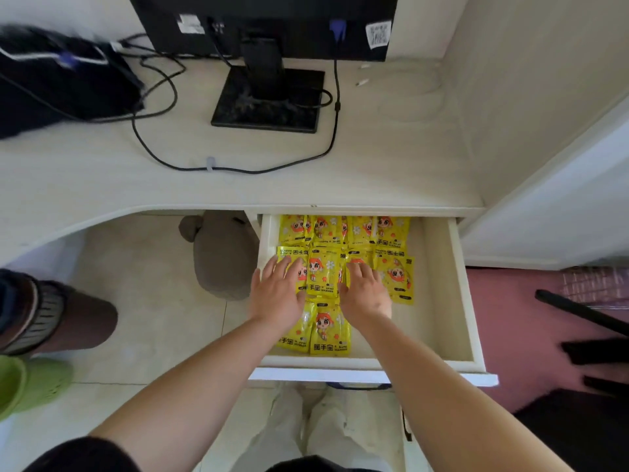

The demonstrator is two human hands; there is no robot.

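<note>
Both hands were laid flat in the open drawer (pixel 439 284): the left hand (pixel 277 294) was pressed on the yellow hand-warmer packets (pixel 323 274) by the drawer's left wall, the right hand (pixel 366 291) on packets near the middle, with one packet seen uncovered between them. The fingers (pixel 272 267) of each hand were held straight and slightly apart, with nothing clamped. The packets were spread in overlapping rows over the drawer's left and middle, just below the table (pixel 102 178) edge.
</note>
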